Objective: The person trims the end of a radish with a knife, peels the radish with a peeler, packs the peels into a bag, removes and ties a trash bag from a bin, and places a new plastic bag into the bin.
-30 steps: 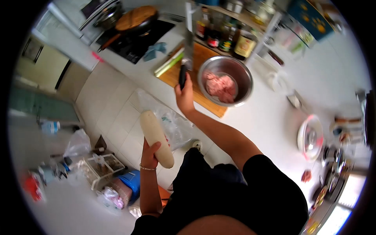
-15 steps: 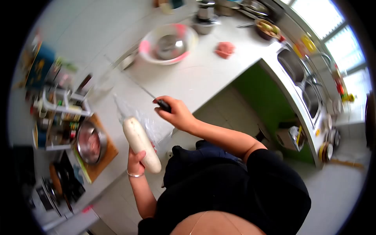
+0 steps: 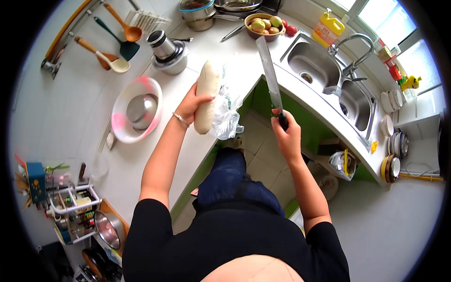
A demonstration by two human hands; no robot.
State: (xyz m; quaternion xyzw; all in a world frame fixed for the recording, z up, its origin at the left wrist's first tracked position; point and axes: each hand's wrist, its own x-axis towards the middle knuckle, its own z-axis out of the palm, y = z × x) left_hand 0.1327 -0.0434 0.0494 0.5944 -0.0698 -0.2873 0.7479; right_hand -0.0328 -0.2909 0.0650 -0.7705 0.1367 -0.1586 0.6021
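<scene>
My left hand [image 3: 191,104] is wrapped round a long white radish [image 3: 206,101], held roughly upright in view above the counter. A crumpled clear plastic bag [image 3: 227,117] hangs beside the radish on its right; whether my fingers also grip it is hidden. My right hand [image 3: 287,134] is closed on the black handle of a kitchen knife [image 3: 271,77]. The broad blade points away from me, over the counter's inner edge and towards the fruit bowl.
A double sink [image 3: 310,66] with a tap [image 3: 352,51] lies at the right. On the white counter [image 3: 136,171] stand a pink-and-white basin [image 3: 123,101], a food chopper [image 3: 168,54] and a fruit bowl [image 3: 263,30]. A condiment rack [image 3: 70,207] and a metal bowl [image 3: 109,230] are lower left.
My view has swung right towards the sink. Both hands have moved forward along the counter, carrying the white radish, the bag and the knife. The knife's blade now shows plainly.
</scene>
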